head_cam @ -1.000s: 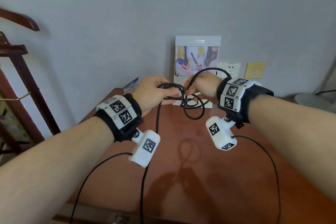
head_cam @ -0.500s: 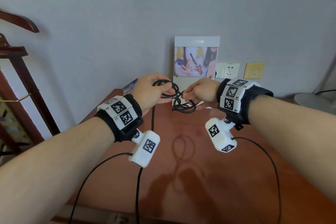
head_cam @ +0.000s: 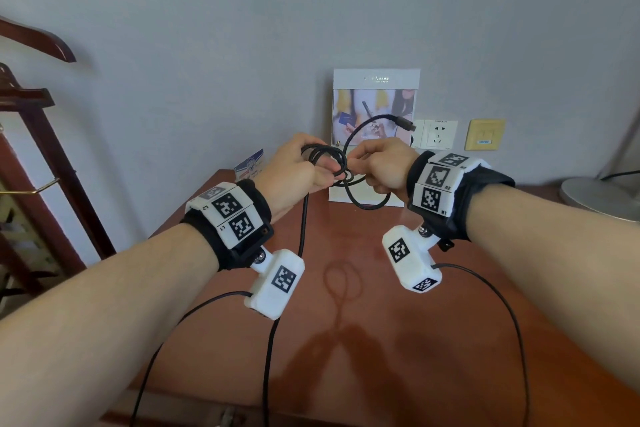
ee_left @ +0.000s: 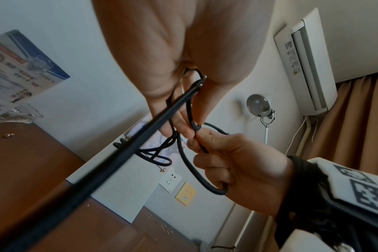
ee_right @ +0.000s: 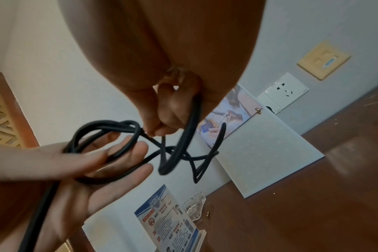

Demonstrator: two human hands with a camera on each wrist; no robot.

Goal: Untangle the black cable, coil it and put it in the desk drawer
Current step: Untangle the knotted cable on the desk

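The black cable point(head_cam: 366, 206) hangs tangled in the air between both hands, above the brown desk point(head_cam: 346, 322). My left hand point(head_cam: 311, 170) holds several loops of it, which lie over the fingers point(ee_right: 127, 153) under the thumb. My right hand point(head_cam: 367, 167) pinches a strand point(ee_left: 202, 146) beside those loops with curled fingers point(ee_right: 160, 126). The plug end point(head_cam: 405, 123) arcs up above the right hand. One loop sags below the hands, and a long strand point(head_cam: 303, 222) drops from the left hand past the desk's front edge. No drawer is clearly in view.
A white brochure stand point(head_cam: 375, 80) leans on the wall right behind the hands, with a socket point(head_cam: 438, 135) and a yellow plate point(head_cam: 485, 134) beside it. A small card point(head_cam: 250, 163) and a glass dish point(ee_right: 194, 208) sit at back left. A lamp base point(head_cam: 595, 198) stands right, a wooden rack point(head_cam: 38, 135) left.
Both hands stayed close together and rose slightly. The plug end has swung up and now arcs over the right hand. The loops in the left hand have shifted as the cable was worked.
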